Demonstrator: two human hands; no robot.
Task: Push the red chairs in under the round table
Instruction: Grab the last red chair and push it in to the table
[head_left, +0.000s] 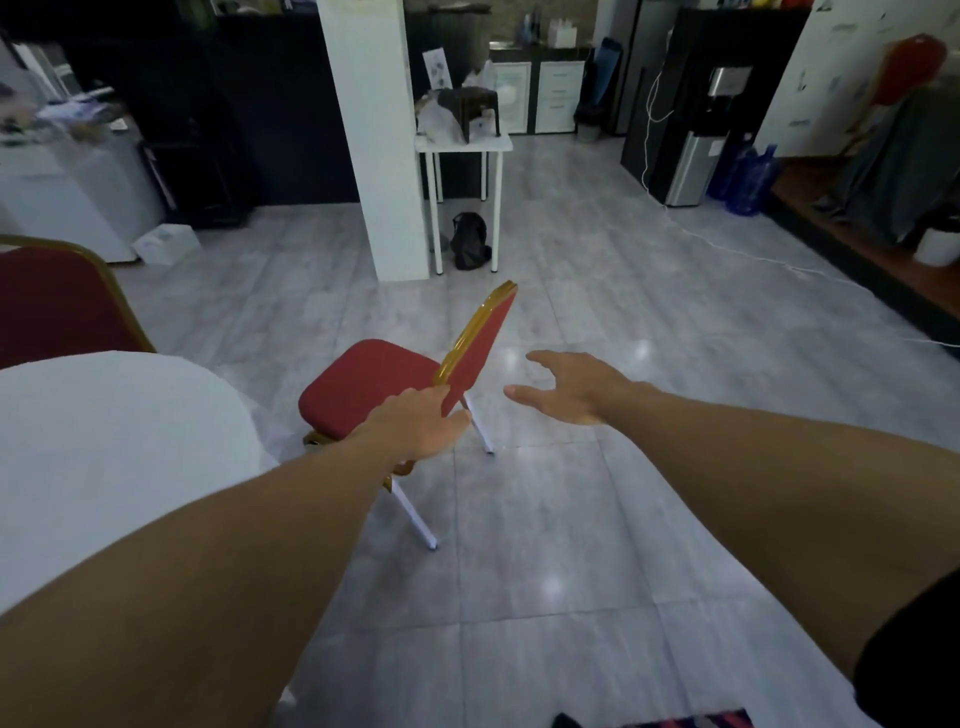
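Observation:
A red chair (363, 384) with a gold frame and white legs stands on the tiled floor, its seat facing the round white table (119, 452) at the left. My left hand (421, 428) grips the lower near edge of its backrest. My right hand (569, 387) hovers open just right of the backrest, fingers spread, touching nothing. A second red chair (57, 301) shows its backrest at the far left, behind the table.
A white pillar (379, 140) and a small white side table (465, 145) stand behind the chair, with a dark bag (470, 241) under it. A white cable (727, 244) runs across the floor on the right. A water dispenser (696, 109) stands at the back right.

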